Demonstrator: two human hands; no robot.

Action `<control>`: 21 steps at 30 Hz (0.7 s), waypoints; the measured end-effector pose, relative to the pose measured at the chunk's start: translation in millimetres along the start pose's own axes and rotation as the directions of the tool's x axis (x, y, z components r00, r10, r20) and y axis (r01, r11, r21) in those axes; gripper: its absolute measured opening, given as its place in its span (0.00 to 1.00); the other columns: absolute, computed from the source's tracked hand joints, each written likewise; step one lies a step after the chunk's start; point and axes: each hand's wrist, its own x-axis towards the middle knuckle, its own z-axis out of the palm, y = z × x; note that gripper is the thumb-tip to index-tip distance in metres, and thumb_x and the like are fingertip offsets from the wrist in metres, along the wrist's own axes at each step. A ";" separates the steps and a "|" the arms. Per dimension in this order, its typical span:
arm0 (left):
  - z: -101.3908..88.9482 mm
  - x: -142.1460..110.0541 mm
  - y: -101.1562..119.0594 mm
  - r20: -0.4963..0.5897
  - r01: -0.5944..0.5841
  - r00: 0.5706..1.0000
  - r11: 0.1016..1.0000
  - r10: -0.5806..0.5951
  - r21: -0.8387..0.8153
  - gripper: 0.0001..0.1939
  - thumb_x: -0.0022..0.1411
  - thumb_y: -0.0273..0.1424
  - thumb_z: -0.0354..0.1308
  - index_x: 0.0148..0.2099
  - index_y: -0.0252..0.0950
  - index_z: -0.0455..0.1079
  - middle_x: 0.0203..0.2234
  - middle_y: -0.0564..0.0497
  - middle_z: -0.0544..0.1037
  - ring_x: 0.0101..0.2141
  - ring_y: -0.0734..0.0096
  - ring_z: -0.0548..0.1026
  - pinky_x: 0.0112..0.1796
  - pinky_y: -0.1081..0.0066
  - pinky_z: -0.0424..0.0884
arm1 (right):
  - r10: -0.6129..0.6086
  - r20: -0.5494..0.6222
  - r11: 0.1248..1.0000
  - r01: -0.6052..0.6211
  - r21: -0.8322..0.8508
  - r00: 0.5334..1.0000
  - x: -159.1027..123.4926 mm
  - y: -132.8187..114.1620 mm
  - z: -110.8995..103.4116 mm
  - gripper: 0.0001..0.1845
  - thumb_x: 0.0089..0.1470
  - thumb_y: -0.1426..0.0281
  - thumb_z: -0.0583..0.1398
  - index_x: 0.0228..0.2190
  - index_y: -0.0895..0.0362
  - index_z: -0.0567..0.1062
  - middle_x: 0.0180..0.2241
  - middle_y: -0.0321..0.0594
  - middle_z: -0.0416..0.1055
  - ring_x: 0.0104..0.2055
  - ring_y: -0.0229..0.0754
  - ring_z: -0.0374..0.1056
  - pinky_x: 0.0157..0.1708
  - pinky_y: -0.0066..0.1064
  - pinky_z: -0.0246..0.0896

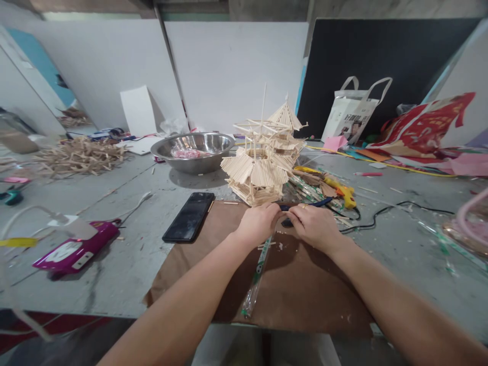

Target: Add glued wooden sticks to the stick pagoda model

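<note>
My left hand (261,223) and my right hand (314,224) meet over a brown sheet (305,284), fingers closed and thumbs pressed inward. A short length of pale thin wooden stick (283,214) shows between them; the fingers cover most of it. Just behind my hands lies a tool with a dark blue handle (324,202), partly hidden. Beneath them, a clear plastic wrapper (259,274) with green print stretches toward the table's front edge. Beyond stands a pavilion-like model (259,170) built of wooden sticks, with tiered roofs.
A black phone (189,217) lies left of the sheet, and a purple power strip (78,249) farther left. At the back are a steel bowl (194,160) and a heap of wooden pieces (80,156). A yellow glue gun (343,192) with a black cord rests right of the model.
</note>
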 end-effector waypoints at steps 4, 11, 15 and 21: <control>-0.8 -0.1 1.9 0.014 0.019 1.000 1.000 -0.019 0.020 0.16 0.59 0.36 0.38 0.31 0.35 0.64 0.26 0.48 0.72 0.27 0.70 0.70 0.26 0.73 0.60 | 0.021 0.005 1.000 -0.021 0.002 1.000 -0.8 -2.1 0.7 0.17 0.54 0.65 0.44 0.25 0.56 0.68 0.24 0.36 0.69 0.27 0.35 0.64 0.22 0.28 0.40; 0.9 -0.2 7.4 0.017 0.074 0.997 0.996 -0.075 0.047 0.18 0.60 0.36 0.37 0.31 0.34 0.64 0.22 0.47 0.71 0.24 0.71 0.69 0.24 0.74 0.58 | 0.062 0.007 0.998 -0.062 0.012 0.998 0.3 -2.8 3.4 0.18 0.54 0.64 0.43 0.24 0.56 0.69 0.23 0.37 0.69 0.27 0.36 0.64 0.22 0.28 0.40; 0.2 0.8 3.1 -0.005 0.058 0.998 0.998 -0.058 -0.038 0.17 0.59 0.37 0.39 0.29 0.35 0.64 0.22 0.50 0.71 0.25 0.72 0.69 0.24 0.75 0.58 | 0.027 0.016 0.996 -0.029 0.089 0.999 2.0 2.7 1.3 0.18 0.54 0.64 0.44 0.25 0.56 0.69 0.25 0.37 0.70 0.29 0.36 0.65 0.24 0.26 0.44; -1.5 2.3 -1.7 -0.074 0.094 0.991 0.975 -0.111 -0.199 0.13 0.58 0.35 0.43 0.28 0.35 0.64 0.21 0.53 0.70 0.23 0.77 0.66 0.23 0.78 0.56 | 0.184 -0.013 0.982 -0.184 0.045 0.983 5.5 23.3 9.0 0.17 0.54 0.64 0.44 0.29 0.54 0.70 0.30 0.36 0.72 0.32 0.38 0.65 0.25 0.27 0.46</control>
